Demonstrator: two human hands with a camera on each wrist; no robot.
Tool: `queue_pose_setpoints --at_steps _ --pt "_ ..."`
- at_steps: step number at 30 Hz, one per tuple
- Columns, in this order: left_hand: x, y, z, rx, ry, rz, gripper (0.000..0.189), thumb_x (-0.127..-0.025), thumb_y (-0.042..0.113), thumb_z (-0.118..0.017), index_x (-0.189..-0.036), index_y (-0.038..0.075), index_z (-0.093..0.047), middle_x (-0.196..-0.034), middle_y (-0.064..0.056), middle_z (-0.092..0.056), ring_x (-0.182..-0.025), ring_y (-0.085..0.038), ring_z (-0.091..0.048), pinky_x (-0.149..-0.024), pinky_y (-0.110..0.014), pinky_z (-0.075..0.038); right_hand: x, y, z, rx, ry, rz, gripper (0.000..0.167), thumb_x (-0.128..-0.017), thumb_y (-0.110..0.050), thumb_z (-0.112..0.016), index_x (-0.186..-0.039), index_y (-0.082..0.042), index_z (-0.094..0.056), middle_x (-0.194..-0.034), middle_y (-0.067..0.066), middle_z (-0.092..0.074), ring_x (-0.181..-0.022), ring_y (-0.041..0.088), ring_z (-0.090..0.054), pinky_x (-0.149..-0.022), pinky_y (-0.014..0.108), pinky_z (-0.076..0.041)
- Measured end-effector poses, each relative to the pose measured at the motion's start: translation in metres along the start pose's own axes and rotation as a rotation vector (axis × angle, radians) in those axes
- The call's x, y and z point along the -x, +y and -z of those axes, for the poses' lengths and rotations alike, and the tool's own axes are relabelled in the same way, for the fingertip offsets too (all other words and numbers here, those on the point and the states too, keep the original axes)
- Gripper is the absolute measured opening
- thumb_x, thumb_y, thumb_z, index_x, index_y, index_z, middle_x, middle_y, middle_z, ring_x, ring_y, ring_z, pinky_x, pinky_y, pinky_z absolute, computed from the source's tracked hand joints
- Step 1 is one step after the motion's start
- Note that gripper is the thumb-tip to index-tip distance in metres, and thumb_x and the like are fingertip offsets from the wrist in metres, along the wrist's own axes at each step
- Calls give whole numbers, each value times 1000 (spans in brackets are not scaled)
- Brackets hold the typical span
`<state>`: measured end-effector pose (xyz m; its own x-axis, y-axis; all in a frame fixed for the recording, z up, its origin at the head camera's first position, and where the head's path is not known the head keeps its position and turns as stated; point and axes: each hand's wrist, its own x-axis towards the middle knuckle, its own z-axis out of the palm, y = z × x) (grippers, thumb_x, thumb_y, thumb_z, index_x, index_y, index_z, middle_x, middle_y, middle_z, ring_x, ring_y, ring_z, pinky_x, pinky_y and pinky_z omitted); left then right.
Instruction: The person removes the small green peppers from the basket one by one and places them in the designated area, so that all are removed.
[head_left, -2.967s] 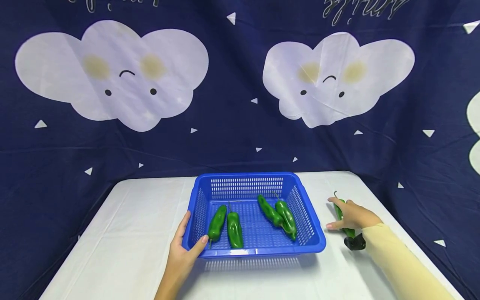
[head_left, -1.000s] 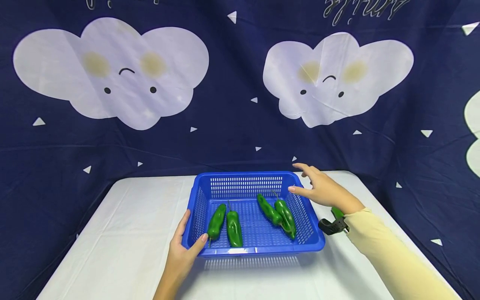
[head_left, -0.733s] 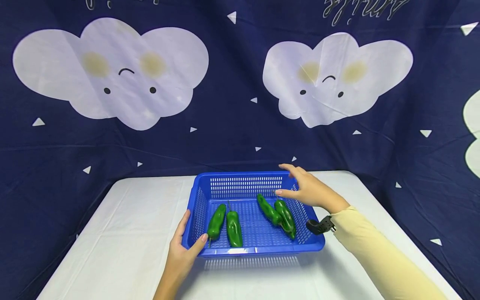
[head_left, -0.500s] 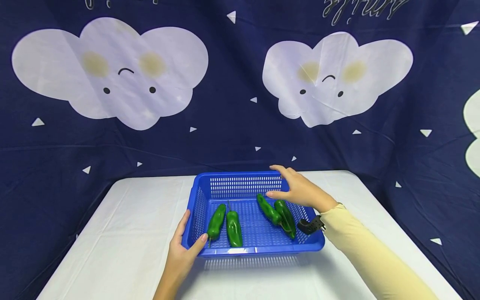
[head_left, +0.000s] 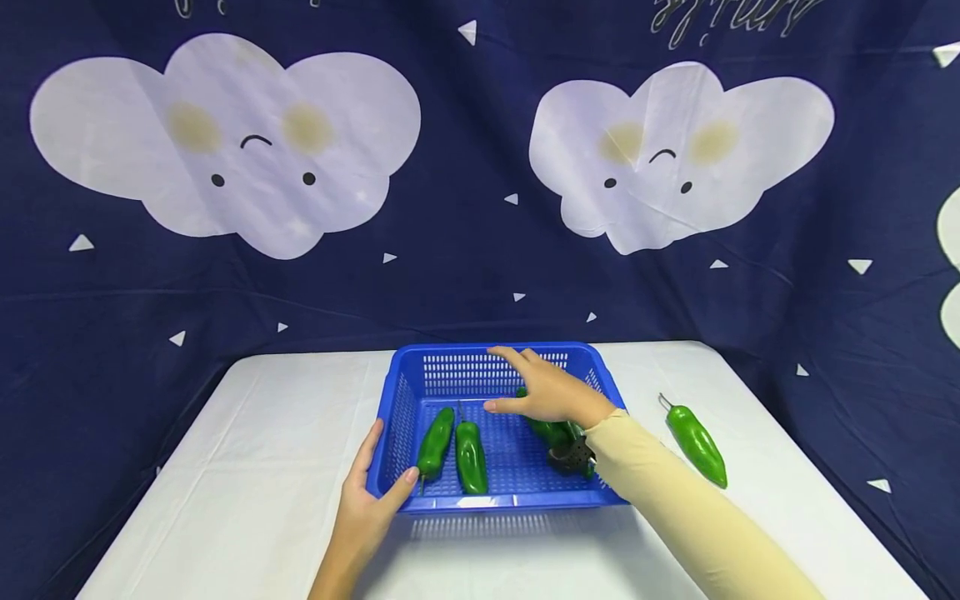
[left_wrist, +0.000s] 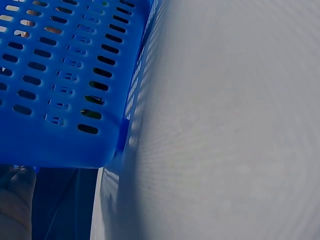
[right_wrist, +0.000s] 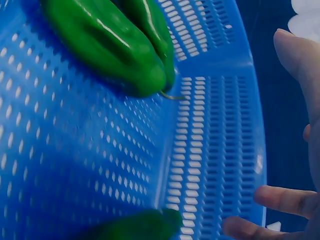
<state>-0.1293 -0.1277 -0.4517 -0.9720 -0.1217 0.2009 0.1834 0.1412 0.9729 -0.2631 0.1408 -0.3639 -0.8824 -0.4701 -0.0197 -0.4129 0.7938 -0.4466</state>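
Observation:
A blue perforated plastic basket (head_left: 487,500) sits on the white table. My left hand (head_left: 360,508) grips its front left corner, thumb over the rim and fingers along the outer side wall. Inside at the left lie two green peppers, one by the wall (head_left: 436,444) and another beside it (head_left: 470,458). My right hand (head_left: 551,393) hovers over the basket's middle right, fingers spread and nothing held. Beneath its wrist, more green peppers (head_left: 551,432) are partly covered. The right wrist view shows two peppers side by side (right_wrist: 107,47) and a third (right_wrist: 142,225) low in frame.
One green pepper (head_left: 697,444) lies on the table (head_left: 247,467) to the right of the basket. Behind the table hangs a dark blue cloth (head_left: 465,300) printed with white clouds. A black band (head_left: 573,457) circles the right wrist.
My right hand moved away from the pepper on the right side of the table, leaving it there, and travelled left above the basket. My left hand and the peppers in the basket stayed put.

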Motion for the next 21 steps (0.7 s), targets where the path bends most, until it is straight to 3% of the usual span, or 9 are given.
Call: queue_pose_setpoints --at_steps 7,14,21 --pt "0 0 1 0 -8 0 82 -90 18 -71 -158 15 -25 -165 -13 -23 -150 -40 -23 -121 -59 -21 -13 -7 -17 1 -14 -15 94 -76 -76 -65 -154 -42 -26 -155 17 -37 -136 38 -48 -107 60 -44" --pt "-1 0 2 -17 -8 8 82 -90 20 -72 -158 18 -26 -165 -12 -24 -151 -39 -22 -121 -60 -20 -21 -13 -25 -23 -15 12 89 -81 -65 -69 -155 -39 -27 -157 19 -35 -139 39 -44 -110 60 -42" --pt "-1 0 2 -19 -13 3 82 -91 19 -71 -158 18 -25 -165 -12 -24 -150 -38 -25 -120 -57 -22 -24 -20 -37 -9 -80 17 88 -82 -63 -69 -155 -40 -26 -157 22 -33 -137 43 -45 -106 64 -43"
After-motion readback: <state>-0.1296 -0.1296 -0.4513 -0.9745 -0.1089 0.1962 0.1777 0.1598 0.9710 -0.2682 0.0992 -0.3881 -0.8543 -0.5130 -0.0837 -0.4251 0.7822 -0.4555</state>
